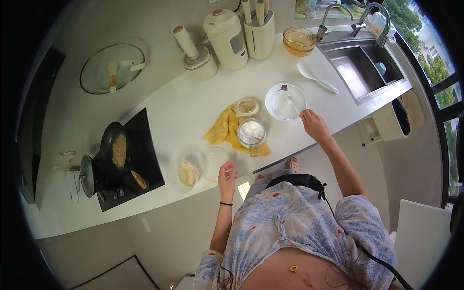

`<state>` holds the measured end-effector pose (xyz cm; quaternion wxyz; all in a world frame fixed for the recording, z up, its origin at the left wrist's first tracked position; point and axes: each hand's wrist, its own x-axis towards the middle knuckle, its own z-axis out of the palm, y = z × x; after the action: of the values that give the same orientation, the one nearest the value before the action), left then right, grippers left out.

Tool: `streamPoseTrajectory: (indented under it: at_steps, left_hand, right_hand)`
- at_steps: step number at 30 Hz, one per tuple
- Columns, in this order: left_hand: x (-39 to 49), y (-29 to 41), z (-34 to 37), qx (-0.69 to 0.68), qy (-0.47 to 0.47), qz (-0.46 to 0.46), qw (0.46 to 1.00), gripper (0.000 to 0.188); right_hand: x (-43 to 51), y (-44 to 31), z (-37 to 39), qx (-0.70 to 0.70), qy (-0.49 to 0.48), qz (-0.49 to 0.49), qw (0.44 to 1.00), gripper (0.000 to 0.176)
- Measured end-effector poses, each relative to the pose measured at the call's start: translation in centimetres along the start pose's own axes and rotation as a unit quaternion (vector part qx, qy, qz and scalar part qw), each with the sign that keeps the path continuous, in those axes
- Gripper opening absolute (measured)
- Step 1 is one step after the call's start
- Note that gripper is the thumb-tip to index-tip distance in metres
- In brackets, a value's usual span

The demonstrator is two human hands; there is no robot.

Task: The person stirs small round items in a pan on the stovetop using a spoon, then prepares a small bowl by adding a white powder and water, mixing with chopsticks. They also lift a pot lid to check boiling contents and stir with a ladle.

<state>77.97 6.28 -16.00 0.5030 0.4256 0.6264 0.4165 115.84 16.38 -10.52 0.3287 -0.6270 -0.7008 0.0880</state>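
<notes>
My right hand (313, 125) pinches the handle of a thin spoon (293, 105), whose far end rests inside a white bowl (272, 105) with a printed motif. My left hand (227, 177) hovers at the counter's front edge with loosely curled fingers and nothing in them. Beside it lies a transparent round lid or dish (214, 163). Further left stands a see-through bowl (173, 183) with a pale floury heap (188, 174). Between my hands, a clip-top glass jar (252, 145) of white powder (251, 129) sits on a yellow cloth (223, 125). The jar's round lid (247, 107) lies behind it.
A wok (107, 145) with yellowish pieces (119, 150) stands on the black cooktop (152, 170) at left. Along the back are an electric appliance (223, 40), a knife block (260, 40) and amber glass bowls (299, 41). A white serving spoon (315, 77) lies near the sink (357, 74).
</notes>
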Motion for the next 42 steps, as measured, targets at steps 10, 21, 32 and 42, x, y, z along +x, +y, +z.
streamPoseTrajectory:
  at_steps: [10, 21, 32, 42]
  left_hand:
    - [-0.8, -1.2, -0.4, -0.018, -0.002, -0.006, 1.0, 0.032]
    - [-1.7, -1.2, -1.2, -0.022, 0.001, -0.021, 1.0, 0.032]
    - [-2.7, -2.6, -2.8, -0.025, 0.006, -0.031, 0.999, 0.031]
    - [-1.7, -2.2, -2.6, -0.017, 0.006, -0.012, 1.0, 0.03]
  right_hand:
    - [0.3, -8.7, -2.8, 0.349, -0.057, 0.205, 0.912, 0.009]
    - [0.2, -12.1, 5.6, 0.143, -0.132, 0.018, 0.981, 0.013]
    - [0.3, -10.4, 7.9, 0.427, -0.169, 0.316, 0.83, 0.015]
    - [-0.8, -8.4, 7.7, 0.515, -0.145, 0.367, 0.761, 0.012]
